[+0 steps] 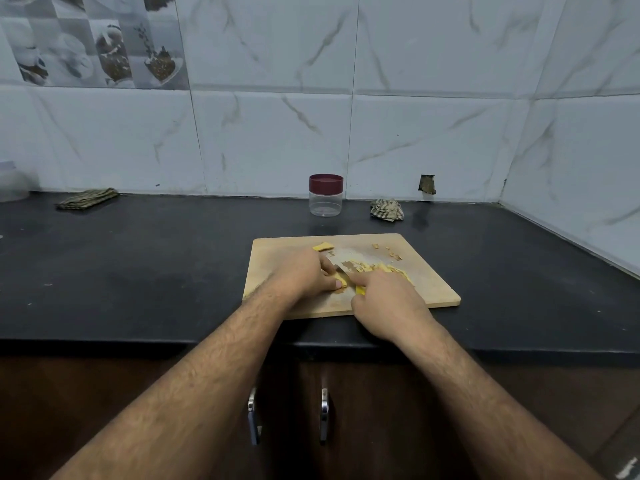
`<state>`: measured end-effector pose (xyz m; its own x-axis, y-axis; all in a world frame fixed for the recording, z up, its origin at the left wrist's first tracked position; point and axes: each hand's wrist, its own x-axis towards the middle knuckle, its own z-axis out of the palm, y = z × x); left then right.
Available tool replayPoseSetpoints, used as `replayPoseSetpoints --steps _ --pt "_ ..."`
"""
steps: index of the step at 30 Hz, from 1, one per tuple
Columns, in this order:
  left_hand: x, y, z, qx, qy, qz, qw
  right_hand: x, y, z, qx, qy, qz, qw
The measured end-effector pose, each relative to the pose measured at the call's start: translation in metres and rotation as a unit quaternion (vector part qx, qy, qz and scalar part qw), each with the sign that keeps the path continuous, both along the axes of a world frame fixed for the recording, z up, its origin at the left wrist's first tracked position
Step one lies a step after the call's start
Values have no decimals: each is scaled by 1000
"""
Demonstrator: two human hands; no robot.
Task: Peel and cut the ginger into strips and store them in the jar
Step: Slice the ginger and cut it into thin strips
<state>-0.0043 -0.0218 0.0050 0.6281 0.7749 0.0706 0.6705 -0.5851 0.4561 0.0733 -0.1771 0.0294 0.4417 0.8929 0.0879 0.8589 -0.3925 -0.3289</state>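
Observation:
A wooden cutting board [429, 271] lies on the black counter. My left hand [304, 275] holds a yellow piece of peeled ginger [341, 281] down on the board with curled fingers. My right hand [384, 299] grips a knife with a yellow handle [360, 289], index finger stretched along the blade [341, 268], which lies beside the ginger piece. Cut yellow strips [384, 268] are heaped just right of the blade. Another ginger slice [323, 247] lies at the board's far side. A clear jar with a maroon lid [326, 195] stands shut behind the board.
Brown peel scraps [388, 252] lie at the board's far right. A crumpled cloth [387, 209] sits right of the jar, a folded cloth [86, 199] at the far left by the tiled wall. A plastic container [12, 181] is at the left edge. Cabinet handles [323, 414] are below.

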Motion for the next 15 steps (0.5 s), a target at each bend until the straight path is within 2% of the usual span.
replayPoseSetpoints --steps 15 --pt "-2 2 -7 3 -24 -8 1000 -5 13 -1 -43 -59 -6 997"
